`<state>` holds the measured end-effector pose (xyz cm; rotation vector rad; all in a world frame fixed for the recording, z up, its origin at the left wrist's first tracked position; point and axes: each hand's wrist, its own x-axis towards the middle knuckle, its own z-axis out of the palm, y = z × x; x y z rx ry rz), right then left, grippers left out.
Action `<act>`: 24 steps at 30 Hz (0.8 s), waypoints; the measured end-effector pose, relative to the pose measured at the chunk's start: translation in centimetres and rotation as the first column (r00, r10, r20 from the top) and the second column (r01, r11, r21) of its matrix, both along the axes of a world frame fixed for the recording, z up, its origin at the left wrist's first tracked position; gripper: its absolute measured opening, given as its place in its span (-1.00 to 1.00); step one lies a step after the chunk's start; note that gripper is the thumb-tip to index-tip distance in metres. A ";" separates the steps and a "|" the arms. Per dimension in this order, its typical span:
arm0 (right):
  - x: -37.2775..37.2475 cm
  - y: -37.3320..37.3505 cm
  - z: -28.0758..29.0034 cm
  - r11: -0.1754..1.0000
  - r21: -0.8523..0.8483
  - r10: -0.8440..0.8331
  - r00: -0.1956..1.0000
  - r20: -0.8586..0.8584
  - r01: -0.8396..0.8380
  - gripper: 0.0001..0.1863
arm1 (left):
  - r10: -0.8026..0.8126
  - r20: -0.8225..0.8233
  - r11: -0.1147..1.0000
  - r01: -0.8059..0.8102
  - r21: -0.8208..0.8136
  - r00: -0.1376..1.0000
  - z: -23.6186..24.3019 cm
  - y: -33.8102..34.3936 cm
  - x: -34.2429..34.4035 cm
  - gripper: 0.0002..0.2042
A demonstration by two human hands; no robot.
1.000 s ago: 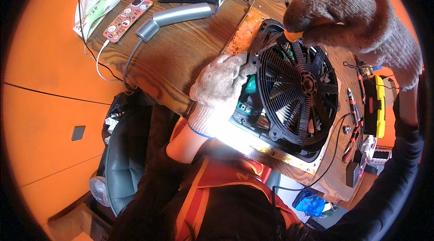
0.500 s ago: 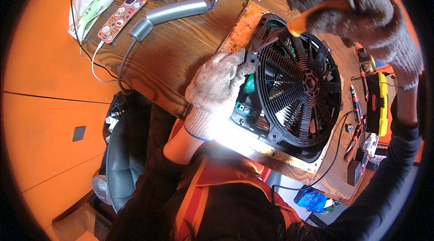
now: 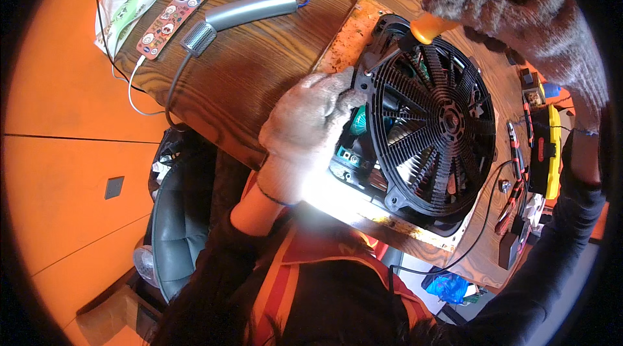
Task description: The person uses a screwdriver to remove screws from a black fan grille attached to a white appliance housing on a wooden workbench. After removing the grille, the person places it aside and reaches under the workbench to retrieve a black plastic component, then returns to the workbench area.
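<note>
Fingers point(image 3: 441, 3) of the right hand point(image 3: 503, 5), in a grey-brown knitted glove, are curled closely round the orange handle of a screwdriver point(image 3: 431, 26). Its shaft slants down and leftward to a lug at the upper left of a round black spoked frame point(image 3: 449, 122); whether the tip sits in a screw head is too small for me to tell. The left hand point(image 3: 305, 119), in a paler knitted glove, has its fingers bent at the frame's left edge, beside that same lug. I cannot tell whether they pinch it or just rest there.

The frame sits over an opened appliance, where a green coil point(image 3: 359, 121) and a bit of circuit board point(image 3: 349, 158) show at the left. A rust-stained metal plate point(image 3: 350, 33) reaches out at the upper left, and a glaring light whitens the near edge.

All this stands on a wood-grained counter point(image 3: 240, 83). Off to the left lie a silver tube point(image 3: 254, 10) with a mesh-like end, a phone point(image 3: 172, 24) in a stickered case, and a green-and-white packet point(image 3: 124, 15). To the right are red-and-black pliers point(image 3: 516, 146) and a yellow-and-black case point(image 3: 551, 151). A dark chair point(image 3: 185, 235) stands left of the person, against orange panels point(image 3: 71, 190).
</note>
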<state>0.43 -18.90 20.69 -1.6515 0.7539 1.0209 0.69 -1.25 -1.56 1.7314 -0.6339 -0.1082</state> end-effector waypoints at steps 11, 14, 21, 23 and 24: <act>-0.6 -2.9 -4.1 0.565 -0.825 0.770 -0.352 0.532 -0.008 -0.38 | -0.200 0.513 0.964 0.074 0.255 0.835 5.8 2.4 4.2 -0.71; -2.3 0.3 -1.2 0.414 -0.899 0.895 -0.118 0.431 -0.141 -0.62 | -0.430 0.792 0.894 0.084 0.440 0.433 5.5 -0.2 6.8 -0.72; -3.9 4.7 0.8 0.154 -0.971 0.845 0.534 0.034 -0.183 -0.70 | -0.432 0.829 0.898 0.081 0.433 0.354 4.9 -0.8 7.6 -0.67; -4.4 4.5 0.1 0.161 -0.975 0.873 0.483 0.069 -0.151 -0.67 | -0.396 0.898 0.918 0.063 0.392 0.189 4.8 -1.0 8.4 -0.64; -4.5 4.3 -0.2 0.182 -0.977 0.898 0.423 0.120 -0.108 -0.66 | -0.382 0.906 0.922 0.010 0.387 0.182 4.4 -1.2 8.6 -0.63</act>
